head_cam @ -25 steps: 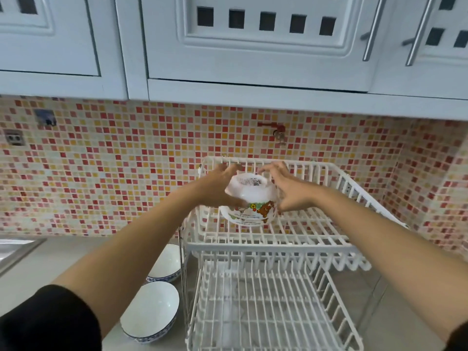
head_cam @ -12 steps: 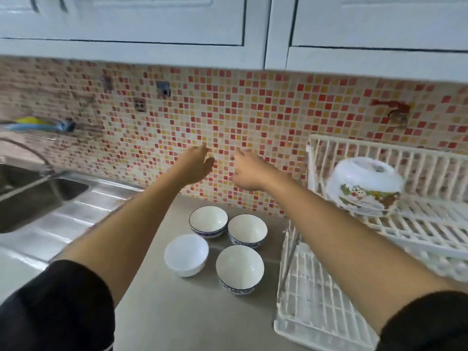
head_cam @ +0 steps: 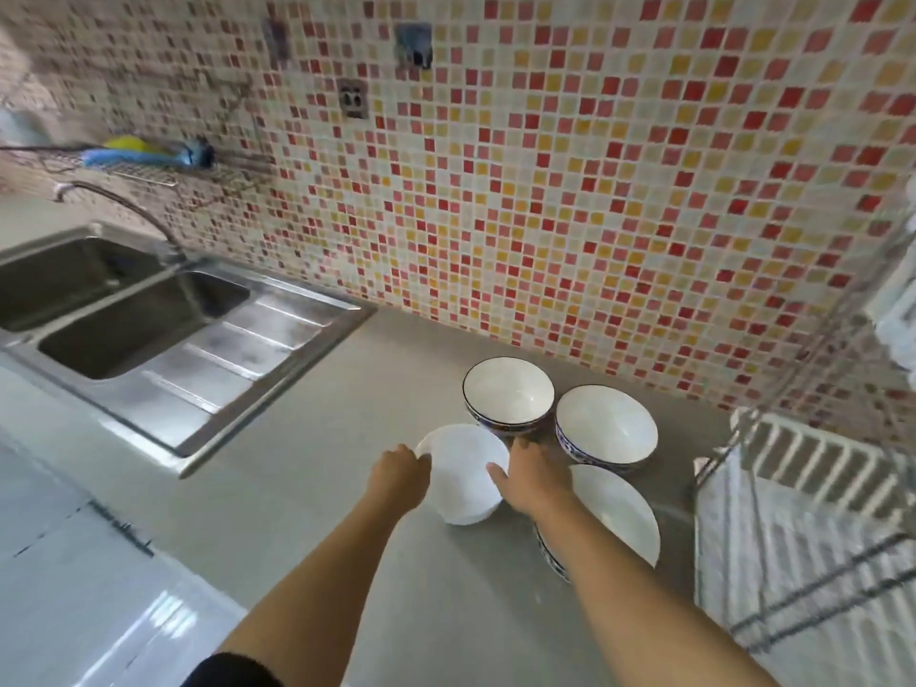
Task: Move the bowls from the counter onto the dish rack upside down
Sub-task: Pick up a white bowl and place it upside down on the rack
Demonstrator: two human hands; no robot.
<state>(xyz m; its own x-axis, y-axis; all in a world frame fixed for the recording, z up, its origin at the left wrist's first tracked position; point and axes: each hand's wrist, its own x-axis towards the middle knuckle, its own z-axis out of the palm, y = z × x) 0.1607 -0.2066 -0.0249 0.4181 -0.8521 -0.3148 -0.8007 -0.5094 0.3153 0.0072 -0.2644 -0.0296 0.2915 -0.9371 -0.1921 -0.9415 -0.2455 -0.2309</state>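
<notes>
Several bowls stand right way up on the grey counter (head_cam: pixel 322 438). A plain white bowl (head_cam: pixel 463 476) is nearest the front left; my left hand (head_cam: pixel 399 473) touches its left rim and my right hand (head_cam: pixel 528 476) its right rim, both curled around it. Behind it stand two blue-patterned bowls, one at the back (head_cam: pixel 508 395) and one to its right (head_cam: pixel 605 429). A third patterned bowl (head_cam: pixel 617 513) sits under my right forearm. The white dish rack (head_cam: pixel 813 528) stands at the right edge, blurred.
A steel double sink (head_cam: pixel 124 309) with a drainboard and tap lies to the left. A wire shelf (head_cam: pixel 124 161) with blue and yellow items hangs on the mosaic wall. The rack's metal posts rise at the right.
Both hands left the cartoon-print bowl upside down on the rack's upper tier, swung left and came down onto the plain white bowl. The view turned left and down.
</notes>
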